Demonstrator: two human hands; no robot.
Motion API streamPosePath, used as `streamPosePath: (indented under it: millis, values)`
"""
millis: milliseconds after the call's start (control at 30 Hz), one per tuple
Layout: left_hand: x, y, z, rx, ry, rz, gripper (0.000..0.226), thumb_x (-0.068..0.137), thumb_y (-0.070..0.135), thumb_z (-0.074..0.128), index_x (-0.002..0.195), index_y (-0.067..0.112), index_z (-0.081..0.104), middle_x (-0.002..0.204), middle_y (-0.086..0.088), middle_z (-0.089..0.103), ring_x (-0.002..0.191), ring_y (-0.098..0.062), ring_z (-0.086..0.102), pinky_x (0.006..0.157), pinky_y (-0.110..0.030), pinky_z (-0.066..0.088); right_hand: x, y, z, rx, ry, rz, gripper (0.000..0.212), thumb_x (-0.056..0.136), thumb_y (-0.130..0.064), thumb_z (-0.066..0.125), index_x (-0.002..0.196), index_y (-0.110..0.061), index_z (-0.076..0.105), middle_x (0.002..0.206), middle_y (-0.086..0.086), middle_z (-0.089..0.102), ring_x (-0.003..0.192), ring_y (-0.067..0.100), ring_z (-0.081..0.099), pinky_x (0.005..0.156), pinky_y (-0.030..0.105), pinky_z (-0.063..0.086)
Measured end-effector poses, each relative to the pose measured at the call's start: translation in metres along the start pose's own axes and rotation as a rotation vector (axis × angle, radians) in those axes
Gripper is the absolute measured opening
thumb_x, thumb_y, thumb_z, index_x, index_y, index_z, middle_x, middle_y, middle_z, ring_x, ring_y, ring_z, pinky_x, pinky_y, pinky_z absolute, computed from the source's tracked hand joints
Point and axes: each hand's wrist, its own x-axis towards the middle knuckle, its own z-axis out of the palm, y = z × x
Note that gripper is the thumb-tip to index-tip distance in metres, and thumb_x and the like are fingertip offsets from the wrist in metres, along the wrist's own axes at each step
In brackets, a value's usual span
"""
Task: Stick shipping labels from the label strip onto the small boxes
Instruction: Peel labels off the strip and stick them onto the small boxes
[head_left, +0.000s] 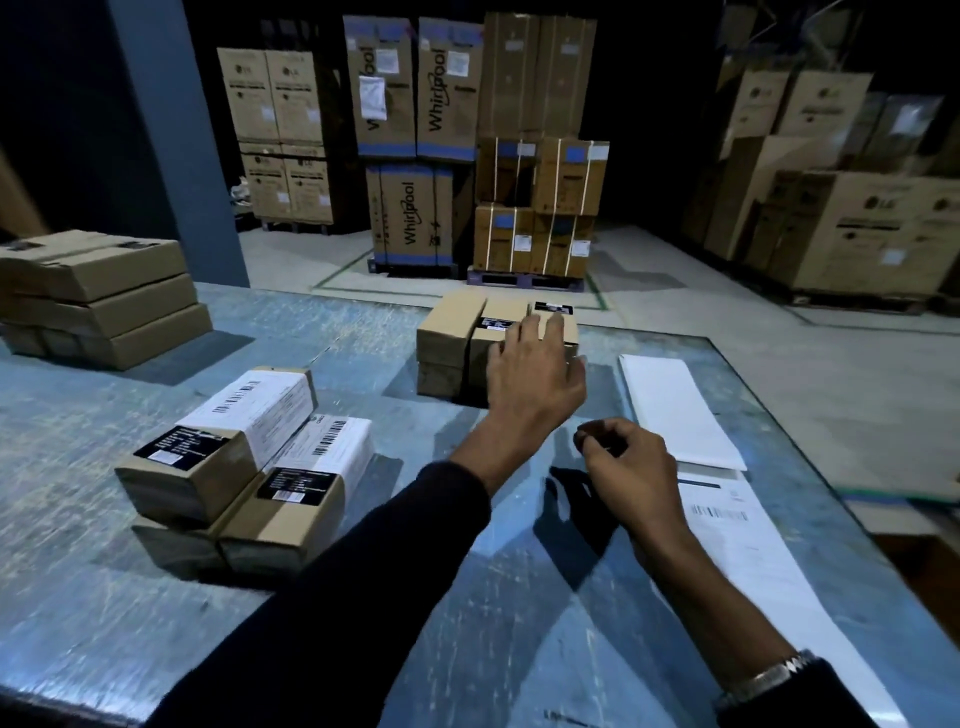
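While the left hand lies spread on the far unlabelled boxes to claim one, the right hand hovers curled, seemingly empty, beside the label strip.

The left hand covers part of the top of the far small boxes, so I can't tell whether its fingers press down or only hover. The print on the label strip is too blurred to read — its near end runs under the right forearm. The stacked cartons at left are cut by the frame edge.
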Motion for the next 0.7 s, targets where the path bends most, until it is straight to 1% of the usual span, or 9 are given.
streamPosePath:
  millis: [67, 133, 200, 333, 433, 500, 567, 633, 700]
  values:
    - [0.021, 0.005, 0.021, 0.072, -0.026, -0.007, 0.078, 0.097, 0.06, 0.054, 0.159, 0.015, 0.035, 0.161, -0.019, 0.04, 0.15, -0.037, 0.035, 0.119, -0.057, 0.03, 0.002, 0.001, 0.0, 0.012, 0.021, 0.036, 0.009, 0.094, -0.032, 0.074, 0.087, -0.028, 0.077, 0.086, -0.012, 0.077, 0.087, 0.017, 0.074, 0.09, 0.045, 0.061]
    - [0.035, 0.004, 0.042, 0.203, -0.101, -0.031, 0.087, 0.096, 0.068, 0.047, 0.161, 0.013, 0.03, 0.164, -0.024, 0.033, 0.154, -0.04, 0.028, 0.123, -0.061, 0.02, 0.004, 0.002, -0.002, 0.031, 0.045, 0.054, 0.01, 0.094, -0.031, 0.074, 0.085, -0.028, 0.076, 0.086, -0.011, 0.077, 0.087, 0.017, 0.073, 0.09, 0.045, 0.061]
    - [0.041, -0.001, 0.059, 0.311, -0.103, -0.033, 0.081, 0.098, 0.066, 0.048, 0.156, 0.012, 0.035, 0.162, -0.026, 0.036, 0.151, -0.042, 0.032, 0.124, -0.063, 0.017, 0.005, 0.001, -0.004, 0.05, 0.075, 0.062, 0.01, 0.094, -0.027, 0.073, 0.085, -0.027, 0.076, 0.085, -0.011, 0.077, 0.086, 0.014, 0.071, 0.088, 0.043, 0.06]
    - [0.039, -0.004, 0.071, 0.334, 0.032, 0.038, 0.06, 0.098, 0.051, 0.058, 0.144, 0.013, 0.05, 0.149, -0.022, 0.052, 0.139, -0.039, 0.048, 0.123, -0.058, 0.026, 0.01, -0.001, -0.008, 0.14, 0.153, 0.125, 0.009, 0.091, -0.025, 0.071, 0.084, -0.025, 0.076, 0.085, -0.01, 0.076, 0.087, 0.013, 0.07, 0.084, 0.038, 0.058]
    - [0.038, -0.007, 0.069, 0.228, 0.107, 0.13, 0.048, 0.091, 0.039, 0.065, 0.132, 0.015, 0.059, 0.136, -0.015, 0.06, 0.128, -0.036, 0.054, 0.118, -0.053, 0.037, 0.014, 0.0, -0.01, 0.218, 0.225, 0.173, 0.011, 0.092, -0.023, 0.069, 0.083, -0.023, 0.076, 0.082, -0.01, 0.075, 0.083, 0.012, 0.068, 0.078, 0.034, 0.055]
    - [0.037, -0.006, 0.059, 0.062, 0.174, 0.177, 0.052, 0.084, 0.03, 0.075, 0.133, 0.015, 0.063, 0.134, -0.014, 0.06, 0.124, -0.036, 0.055, 0.107, -0.05, 0.049, 0.014, 0.001, -0.012, 0.255, 0.258, 0.185, 0.013, 0.093, -0.021, 0.067, 0.083, -0.022, 0.075, 0.08, -0.009, 0.074, 0.079, 0.013, 0.066, 0.072, 0.032, 0.051]
    - [0.031, 0.001, 0.046, -0.079, 0.239, 0.225, 0.061, 0.081, 0.024, 0.079, 0.138, 0.013, 0.062, 0.134, -0.015, 0.059, 0.123, -0.036, 0.055, 0.099, -0.047, 0.055, 0.017, 0.003, -0.016, 0.294, 0.279, 0.217, 0.013, 0.094, -0.021, 0.067, 0.085, -0.021, 0.075, 0.081, -0.007, 0.074, 0.079, 0.016, 0.065, 0.07, 0.031, 0.05]
    - [0.019, 0.006, 0.028, -0.165, 0.276, 0.267, 0.064, 0.083, 0.028, 0.078, 0.143, 0.014, 0.059, 0.134, -0.013, 0.058, 0.121, -0.032, 0.056, 0.097, -0.042, 0.056, 0.02, 0.004, -0.02, 0.343, 0.26, 0.255, 0.011, 0.097, -0.021, 0.068, 0.09, -0.02, 0.076, 0.085, -0.004, 0.073, 0.08, 0.017, 0.064, 0.066, 0.03, 0.048]
    - [0.002, 0.005, 0.005, -0.321, 0.274, 0.27, 0.062, 0.086, 0.035, 0.077, 0.142, 0.017, 0.058, 0.133, -0.007, 0.056, 0.117, -0.021, 0.056, 0.094, -0.03, 0.056, 0.02, 0.0, -0.025, 0.456, 0.219, 0.285, 0.009, 0.099, -0.025, 0.07, 0.095, -0.018, 0.075, 0.09, -0.001, 0.074, 0.085, 0.02, 0.065, 0.066, 0.03, 0.049]
